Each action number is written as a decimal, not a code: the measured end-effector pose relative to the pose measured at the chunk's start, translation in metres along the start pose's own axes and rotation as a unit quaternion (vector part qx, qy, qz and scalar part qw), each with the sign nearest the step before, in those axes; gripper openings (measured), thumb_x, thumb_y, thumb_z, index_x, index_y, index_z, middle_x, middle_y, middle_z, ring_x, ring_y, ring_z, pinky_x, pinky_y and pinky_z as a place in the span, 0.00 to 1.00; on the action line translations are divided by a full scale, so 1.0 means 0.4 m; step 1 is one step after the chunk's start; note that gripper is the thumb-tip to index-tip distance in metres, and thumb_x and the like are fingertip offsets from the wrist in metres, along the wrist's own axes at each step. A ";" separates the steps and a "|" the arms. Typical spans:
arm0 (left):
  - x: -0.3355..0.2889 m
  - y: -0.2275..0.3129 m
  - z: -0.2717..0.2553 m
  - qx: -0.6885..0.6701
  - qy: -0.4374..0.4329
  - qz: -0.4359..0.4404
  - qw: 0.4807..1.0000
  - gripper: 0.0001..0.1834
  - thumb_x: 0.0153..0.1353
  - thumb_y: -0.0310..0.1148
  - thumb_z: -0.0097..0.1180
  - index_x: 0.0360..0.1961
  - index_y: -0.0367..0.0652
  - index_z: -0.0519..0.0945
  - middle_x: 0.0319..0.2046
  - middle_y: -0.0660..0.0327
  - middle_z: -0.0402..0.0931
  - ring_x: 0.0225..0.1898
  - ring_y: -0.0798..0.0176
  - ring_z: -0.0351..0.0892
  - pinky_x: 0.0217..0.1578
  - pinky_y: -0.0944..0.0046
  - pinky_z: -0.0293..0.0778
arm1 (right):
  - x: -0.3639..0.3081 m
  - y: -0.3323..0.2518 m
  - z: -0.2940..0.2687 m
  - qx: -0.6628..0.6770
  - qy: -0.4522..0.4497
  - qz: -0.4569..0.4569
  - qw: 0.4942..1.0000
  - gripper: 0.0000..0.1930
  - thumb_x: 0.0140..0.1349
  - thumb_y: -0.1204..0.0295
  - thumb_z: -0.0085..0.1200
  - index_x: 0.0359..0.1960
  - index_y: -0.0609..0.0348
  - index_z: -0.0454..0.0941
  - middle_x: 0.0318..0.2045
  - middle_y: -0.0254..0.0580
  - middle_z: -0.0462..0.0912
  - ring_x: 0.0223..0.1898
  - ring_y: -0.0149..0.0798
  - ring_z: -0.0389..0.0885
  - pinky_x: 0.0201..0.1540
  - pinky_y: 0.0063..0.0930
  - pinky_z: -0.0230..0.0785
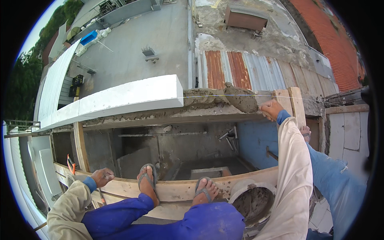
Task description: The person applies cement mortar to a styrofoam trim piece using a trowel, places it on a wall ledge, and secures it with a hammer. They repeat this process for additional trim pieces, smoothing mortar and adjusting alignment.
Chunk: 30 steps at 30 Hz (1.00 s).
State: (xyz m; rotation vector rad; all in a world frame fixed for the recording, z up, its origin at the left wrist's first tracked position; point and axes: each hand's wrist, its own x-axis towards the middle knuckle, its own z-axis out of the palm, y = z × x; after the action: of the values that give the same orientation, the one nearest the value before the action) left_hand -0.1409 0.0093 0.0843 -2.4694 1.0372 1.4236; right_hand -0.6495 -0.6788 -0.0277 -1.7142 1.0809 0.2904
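Note:
My right hand (272,109) reaches out to the wall top and is shut on a mortar-covered trowel (243,101). The trowel lies in a bed of wet grey mortar (204,98) next to the end of a long white block (132,96). A thin string line (224,96) runs along the wall top. My left hand (102,177) rests on the wooden plank (176,191), fingers curled, with nothing clearly in it. My feet in flip-flops (148,180) stand on the same plank.
A bucket of mortar (252,200) sits at the plank's right end. Another person's leg in blue jeans (334,182) stands at the right. An orange-handled tool (71,164) hangs by a post. Roofs and a concrete yard (132,44) lie far below.

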 end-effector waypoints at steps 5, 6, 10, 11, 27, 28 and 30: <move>-0.302 -0.317 0.082 -0.048 0.007 -0.165 0.985 0.18 0.68 0.44 0.63 0.45 0.38 0.84 0.39 0.50 0.86 0.42 0.51 0.87 0.47 0.54 0.81 | 0.149 -0.017 0.027 -0.338 0.280 -0.279 0.854 0.16 0.65 0.57 0.57 0.41 0.54 0.89 0.32 0.44 0.89 0.34 0.45 0.88 0.41 0.39 0.81; -0.323 -0.348 0.118 -0.094 -0.021 -0.244 0.965 0.19 0.67 0.46 0.63 0.45 0.39 0.85 0.41 0.48 0.86 0.44 0.51 0.87 0.47 0.54 0.81 | 0.167 -0.017 0.045 -0.380 0.234 -0.200 0.872 0.20 0.66 0.52 0.56 0.50 0.49 0.88 0.45 0.42 0.89 0.50 0.49 0.86 0.56 0.44 0.77; -0.299 -0.368 0.187 -0.102 -0.088 -0.092 0.987 0.23 0.72 0.49 0.58 0.52 0.38 0.81 0.46 0.52 0.85 0.44 0.57 0.85 0.46 0.56 0.82 | 0.182 -0.012 0.128 -0.439 0.172 -0.014 0.882 0.23 0.67 0.47 0.55 0.58 0.43 0.83 0.57 0.39 0.84 0.54 0.48 0.84 0.58 0.46 0.76; -0.287 -0.347 0.200 -0.169 -0.087 -0.129 0.973 0.23 0.73 0.49 0.56 0.53 0.38 0.80 0.46 0.53 0.85 0.44 0.58 0.85 0.46 0.56 0.82 | 0.171 -0.012 0.131 -0.445 0.186 -0.016 0.876 0.23 0.67 0.47 0.54 0.58 0.42 0.82 0.57 0.38 0.84 0.55 0.48 0.83 0.58 0.46 0.76; -0.093 -0.147 0.044 -0.206 -0.065 -0.108 0.970 0.24 0.76 0.49 0.51 0.58 0.38 0.76 0.49 0.60 0.85 0.42 0.66 0.84 0.41 0.64 0.81 | 0.134 -0.169 0.063 -0.498 0.160 0.059 0.850 0.12 0.64 0.68 0.56 0.43 0.58 0.88 0.44 0.52 0.89 0.48 0.55 0.88 0.50 0.48 0.82; -0.090 -0.147 0.036 -0.216 -0.052 -0.112 0.969 0.24 0.76 0.49 0.51 0.58 0.38 0.76 0.49 0.60 0.85 0.42 0.67 0.83 0.41 0.64 0.81 | 0.153 -0.210 0.095 -0.506 0.144 0.032 0.850 0.12 0.64 0.68 0.56 0.43 0.57 0.88 0.43 0.51 0.89 0.48 0.55 0.89 0.50 0.48 0.82; -0.088 -0.140 0.031 -0.231 -0.041 -0.112 0.966 0.25 0.76 0.49 0.51 0.59 0.38 0.75 0.49 0.60 0.85 0.41 0.66 0.83 0.41 0.64 0.80 | 0.173 -0.288 0.182 -0.511 0.121 -0.007 0.851 0.12 0.65 0.68 0.55 0.43 0.56 0.88 0.43 0.51 0.90 0.48 0.54 0.89 0.50 0.47 0.82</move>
State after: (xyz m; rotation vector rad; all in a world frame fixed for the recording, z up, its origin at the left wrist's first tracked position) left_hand -0.1274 0.0749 0.0926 -2.6853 0.4200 1.8360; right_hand -0.5001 -0.6466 -0.0304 -2.7617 1.1750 0.7520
